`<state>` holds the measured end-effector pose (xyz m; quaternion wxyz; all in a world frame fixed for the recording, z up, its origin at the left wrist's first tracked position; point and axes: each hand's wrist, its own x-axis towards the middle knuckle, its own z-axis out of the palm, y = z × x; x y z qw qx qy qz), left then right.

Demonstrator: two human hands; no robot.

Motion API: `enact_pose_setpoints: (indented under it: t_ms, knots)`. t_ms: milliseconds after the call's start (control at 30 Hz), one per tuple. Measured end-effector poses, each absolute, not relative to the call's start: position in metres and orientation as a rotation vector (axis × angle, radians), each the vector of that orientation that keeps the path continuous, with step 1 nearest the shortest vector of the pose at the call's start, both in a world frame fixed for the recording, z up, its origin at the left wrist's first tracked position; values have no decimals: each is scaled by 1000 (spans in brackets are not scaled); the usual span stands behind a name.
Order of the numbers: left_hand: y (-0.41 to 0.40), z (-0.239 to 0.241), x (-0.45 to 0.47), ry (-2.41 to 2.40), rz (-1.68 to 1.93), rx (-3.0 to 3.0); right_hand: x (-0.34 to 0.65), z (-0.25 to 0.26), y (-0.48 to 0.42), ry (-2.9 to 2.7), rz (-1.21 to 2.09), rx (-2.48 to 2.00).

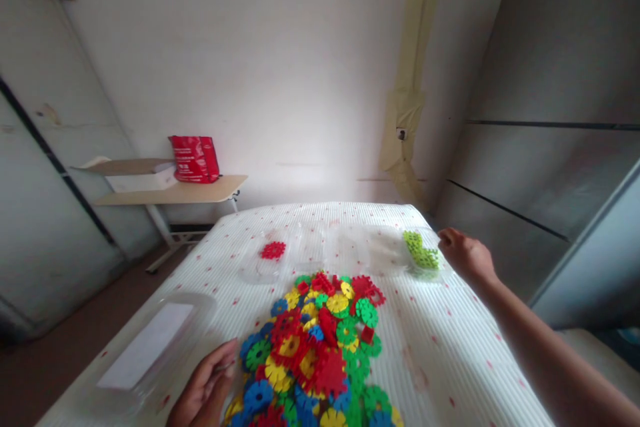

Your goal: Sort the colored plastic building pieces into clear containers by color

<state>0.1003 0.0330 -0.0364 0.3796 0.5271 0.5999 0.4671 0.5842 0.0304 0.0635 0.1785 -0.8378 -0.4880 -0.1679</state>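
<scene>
Beside the left edge of a heap of plastic building pieces [330, 370] rests my left hand [203, 390]. Its fingers are half bent, with a gap between thumb and forefinger, and no piece shows in it. The heap mixes red, yellow, green and blue notched discs and squares. My right hand [465, 253] is stretched out to the far right, its fingers curled closed beside a clear plastic container [433, 275]. Lime-green square pieces [420, 250] lie in that container. Whatever the right fingers hold, if anything, is hidden.
Red pieces [273, 251] lie in a clear container at the back left of the cloth-covered table [420, 340]. A clear tray with a white sheet [147, 347] is at the left. Beyond stands a side table [210, 190] with a red bag [195, 160] and a box [143, 177].
</scene>
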Motion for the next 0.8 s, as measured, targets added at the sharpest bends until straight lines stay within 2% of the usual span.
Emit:
enact_pose_setpoints:
  t_ms: [133, 267, 500, 800]
  knots:
    - [28, -29, 108, 1499, 1282, 1315, 555, 48, 16, -1638, -626, -1880]
    - [27, -31, 110, 1480, 1307, 1294, 507, 23, 0, -2003, -462, -1518]
    - [30, -36, 109, 1463, 1398, 1306, 470, -21, 2, -2102, -179, -1601]
    - [35, -46, 110, 1437, 1363, 1369, 476, -37, 11, -2031, -248, -1622]
